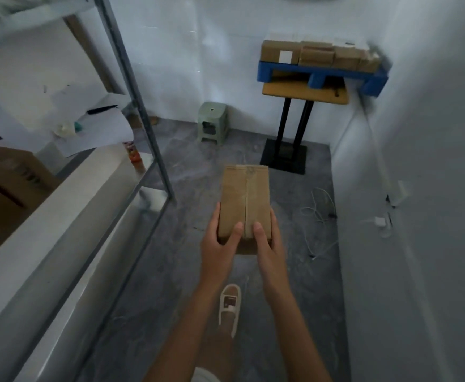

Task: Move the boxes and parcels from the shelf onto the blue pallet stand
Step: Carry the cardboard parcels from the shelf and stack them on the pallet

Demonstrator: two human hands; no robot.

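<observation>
Box [244,201] is in the air right now, a long taped cardboard one, held out in front over the grey floor [192,216], well apart from the blue pallet stand [319,74] in the far right corner of the room. Left hand [220,244] and right hand [267,244] both grip the near end, thumbs flat on top either side of the tape seam, fingers wrapped under where I can't see them. So all the weight hangs off the front, and my guess is it wants to dip nose-down on the walk over. I'd slide one hand further along the underside before moving. The pallet sits on a small yellow-topped counter [303,92] on thin black legs, so it's probably wobbly; set the box down gently, don't drop it. A row of boxes [316,52] already fills the pallet's front edge, touching each other, so the free spot is likely on top of that row or behind it, hard to tell from here. There are white cables [321,216] loose on the floor near the right wall, so keep left of those. The shelf [68,205] is on the left with a big carton [7,188] still on it.
</observation>
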